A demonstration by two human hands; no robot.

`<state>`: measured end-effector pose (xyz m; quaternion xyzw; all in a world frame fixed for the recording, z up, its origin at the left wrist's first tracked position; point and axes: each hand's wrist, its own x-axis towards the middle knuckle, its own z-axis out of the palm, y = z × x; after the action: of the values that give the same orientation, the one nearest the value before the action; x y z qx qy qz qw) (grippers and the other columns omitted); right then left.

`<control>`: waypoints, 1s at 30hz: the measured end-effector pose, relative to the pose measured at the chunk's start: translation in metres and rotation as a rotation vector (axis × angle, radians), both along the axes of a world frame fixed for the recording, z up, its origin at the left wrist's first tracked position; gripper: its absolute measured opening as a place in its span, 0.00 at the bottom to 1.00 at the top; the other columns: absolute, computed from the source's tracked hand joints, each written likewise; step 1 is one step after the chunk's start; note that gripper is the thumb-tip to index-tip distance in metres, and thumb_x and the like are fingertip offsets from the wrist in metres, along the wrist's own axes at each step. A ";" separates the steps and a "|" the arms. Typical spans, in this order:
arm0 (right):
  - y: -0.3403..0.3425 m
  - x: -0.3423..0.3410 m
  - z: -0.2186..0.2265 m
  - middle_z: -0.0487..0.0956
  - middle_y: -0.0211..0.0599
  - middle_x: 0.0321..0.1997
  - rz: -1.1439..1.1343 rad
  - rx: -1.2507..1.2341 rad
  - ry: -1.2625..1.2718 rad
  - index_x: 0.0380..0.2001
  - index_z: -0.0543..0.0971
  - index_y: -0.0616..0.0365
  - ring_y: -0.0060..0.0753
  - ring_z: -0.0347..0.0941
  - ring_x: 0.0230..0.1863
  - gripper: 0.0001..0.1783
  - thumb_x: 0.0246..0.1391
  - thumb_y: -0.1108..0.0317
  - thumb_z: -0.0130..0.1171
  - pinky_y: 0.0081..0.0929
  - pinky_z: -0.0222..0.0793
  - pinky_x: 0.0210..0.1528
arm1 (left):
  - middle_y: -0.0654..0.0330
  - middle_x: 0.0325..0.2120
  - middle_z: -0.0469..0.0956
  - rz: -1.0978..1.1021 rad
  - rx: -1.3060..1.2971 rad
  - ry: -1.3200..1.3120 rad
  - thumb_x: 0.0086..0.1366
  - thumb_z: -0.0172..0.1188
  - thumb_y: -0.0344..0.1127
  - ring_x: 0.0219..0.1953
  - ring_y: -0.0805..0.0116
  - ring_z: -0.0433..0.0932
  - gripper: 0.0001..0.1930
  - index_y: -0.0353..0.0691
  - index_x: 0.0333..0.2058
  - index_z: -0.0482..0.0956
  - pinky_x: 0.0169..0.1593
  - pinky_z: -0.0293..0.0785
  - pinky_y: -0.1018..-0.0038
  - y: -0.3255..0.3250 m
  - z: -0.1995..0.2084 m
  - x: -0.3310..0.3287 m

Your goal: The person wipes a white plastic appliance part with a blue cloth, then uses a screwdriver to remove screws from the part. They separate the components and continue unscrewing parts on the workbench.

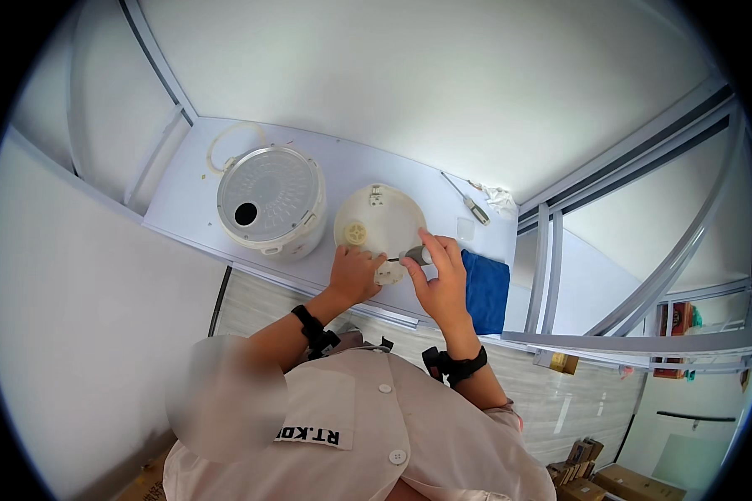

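Observation:
A round cream plastic cover point(382, 209) lies hollow side up on the white table. At its near left rim my left hand point(357, 274) holds it, fingers closed over the edge. My right hand point(439, 271) grips a screwdriver with a grey handle point(418, 255); its dark shaft points left across the cover's near part, close to my left fingers. What the tip touches is too small to tell. Inside the cover sits a small yellowish spoked disc point(355, 233), and a small bracket point(377, 196) shows at the far rim.
Left of the cover stands a white rice cooker body point(297, 242) with a grey metal disc point(269, 194) on top, pierced by a dark round hole. Another screwdriver point(475, 210), crumpled white plastic point(500, 199) and a blue cloth point(485, 292) lie at right. Frame rails point(546, 263) border the table.

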<state>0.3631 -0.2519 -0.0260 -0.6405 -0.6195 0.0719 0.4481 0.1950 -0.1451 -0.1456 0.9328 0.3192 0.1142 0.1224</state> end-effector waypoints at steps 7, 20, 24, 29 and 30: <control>0.005 -0.004 0.011 0.81 0.52 0.56 0.051 0.141 -0.159 0.67 0.74 0.60 0.54 0.80 0.55 0.36 0.53 0.77 0.71 0.42 0.78 0.56 | 0.64 0.36 0.85 0.010 -0.016 0.022 0.49 0.77 0.44 0.43 0.62 0.81 0.31 0.52 0.56 0.86 0.52 0.63 0.59 -0.001 0.001 0.000; 0.008 -0.010 0.018 0.81 0.50 0.52 -0.018 0.045 -0.059 0.69 0.70 0.59 0.53 0.81 0.51 0.38 0.56 0.77 0.70 0.41 0.79 0.51 | 0.64 0.34 0.85 0.002 0.044 0.024 0.47 0.78 0.50 0.43 0.62 0.81 0.33 0.55 0.56 0.87 0.51 0.65 0.62 0.001 -0.001 -0.002; 0.004 -0.001 0.004 0.81 0.51 0.53 -0.036 -0.042 0.020 0.70 0.69 0.61 0.53 0.82 0.49 0.37 0.58 0.78 0.68 0.40 0.79 0.50 | 0.62 0.36 0.85 -0.006 0.033 0.008 0.49 0.77 0.54 0.43 0.60 0.81 0.33 0.52 0.55 0.87 0.51 0.68 0.59 -0.006 0.017 -0.005; 0.002 -0.002 0.006 0.82 0.51 0.53 0.042 0.025 0.073 0.71 0.67 0.62 0.50 0.82 0.50 0.37 0.59 0.78 0.68 0.38 0.79 0.52 | 0.58 0.36 0.84 0.023 0.013 -0.139 0.57 0.73 0.51 0.40 0.57 0.83 0.24 0.48 0.50 0.88 0.46 0.73 0.57 -0.005 0.011 -0.002; 0.001 -0.002 0.006 0.82 0.50 0.53 0.048 0.009 0.073 0.72 0.66 0.61 0.49 0.82 0.51 0.38 0.59 0.78 0.68 0.39 0.78 0.54 | 0.59 0.35 0.83 0.013 -0.007 -0.139 0.59 0.72 0.48 0.39 0.56 0.83 0.21 0.48 0.49 0.88 0.44 0.74 0.58 -0.003 0.010 0.000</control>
<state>0.3609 -0.2507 -0.0204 -0.6205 -0.6182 0.1033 0.4714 0.1948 -0.1477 -0.1355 0.9201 0.3163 0.1782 0.1469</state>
